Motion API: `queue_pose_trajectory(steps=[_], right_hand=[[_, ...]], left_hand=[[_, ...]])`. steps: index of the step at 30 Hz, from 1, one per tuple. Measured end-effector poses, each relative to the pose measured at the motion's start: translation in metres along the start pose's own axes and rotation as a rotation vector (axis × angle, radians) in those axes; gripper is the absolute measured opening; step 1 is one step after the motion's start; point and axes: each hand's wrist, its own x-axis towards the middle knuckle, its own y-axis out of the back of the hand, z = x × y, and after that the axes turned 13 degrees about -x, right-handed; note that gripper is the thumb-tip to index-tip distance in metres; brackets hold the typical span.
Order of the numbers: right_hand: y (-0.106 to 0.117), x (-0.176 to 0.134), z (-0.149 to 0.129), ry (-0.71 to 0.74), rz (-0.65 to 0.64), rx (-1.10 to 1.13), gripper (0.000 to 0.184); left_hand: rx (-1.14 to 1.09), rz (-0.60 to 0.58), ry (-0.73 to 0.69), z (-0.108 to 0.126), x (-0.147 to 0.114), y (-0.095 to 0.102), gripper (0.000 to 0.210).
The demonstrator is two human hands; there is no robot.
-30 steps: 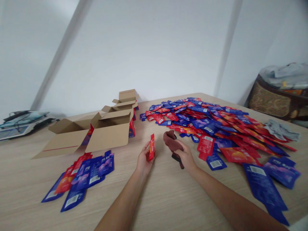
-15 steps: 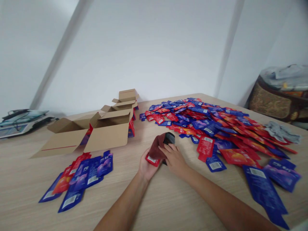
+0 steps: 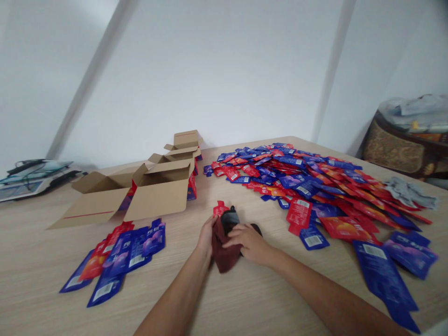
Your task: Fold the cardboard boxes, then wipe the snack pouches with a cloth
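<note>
My left hand (image 3: pixel 206 238) is closed on the left edge of a dark brown cloth (image 3: pixel 224 255). My right hand (image 3: pixel 252 243) pinches the same cloth from the other side, its fingertips pressed into the folds. Between the hands is a glossy black object (image 3: pixel 229 217) with a small knob on top; its kind is not clear, and cloth and fingers cover much of it. A red pouch (image 3: pixel 220 208) sticks out just beyond my left fingers. Whether that hand also grips it I cannot tell.
Open cardboard boxes (image 3: pixel 157 198) stand at the left and back. Blue and red pouches (image 3: pixel 128 249) overlap in front of them. A big heap of similar pouches (image 3: pixel 297 175) spreads over the right side, with a grey glove-like cloth (image 3: pixel 409 192) on its edge.
The brown cloth has swung down toward me and hangs lower between my hands. More of the black object shows. The red pouch, earlier in my left palm, now shows beyond the fingers.
</note>
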Motion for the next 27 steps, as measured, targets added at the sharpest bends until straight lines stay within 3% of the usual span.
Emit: queue_pose_trajectory(steps=[3,7,9,13,16,20,24,27], right_hand=[[0.0,-0.001,-0.006,0.019,0.003,0.037,0.055],[0.0,-0.004,0.002,-0.053,0.094,0.053,0.054],[0.0,-0.005,0.014,-0.129,0.196,0.083,0.054],[-0.003,-0.006,0.046,-0.356,0.478,0.196,0.051],[-0.004,-0.007,0.063,-0.446,0.574,0.266,0.049],[-0.005,-0.007,0.065,-0.431,0.509,0.214,0.05],[-0.003,-0.006,0.059,-0.442,0.478,0.183,0.051],[0.0,-0.005,0.057,-0.459,0.55,0.242,0.049]], left_hand=[[0.237,0.06,-0.212,0.022,0.006,0.005,0.01],[0.837,0.114,-0.679,0.047,0.006,0.012,0.034],[1.121,0.071,-0.804,0.046,0.003,0.016,0.044],[1.414,-0.1,-0.647,0.021,-0.001,0.02,0.041],[1.546,-0.103,-0.556,0.016,0.0,0.029,0.042],[1.968,-0.069,-0.43,0.057,-0.006,0.06,0.05],[2.246,0.187,-0.365,0.114,-0.027,0.1,0.054],[2.347,0.29,-0.297,0.143,-0.043,0.123,0.059]])
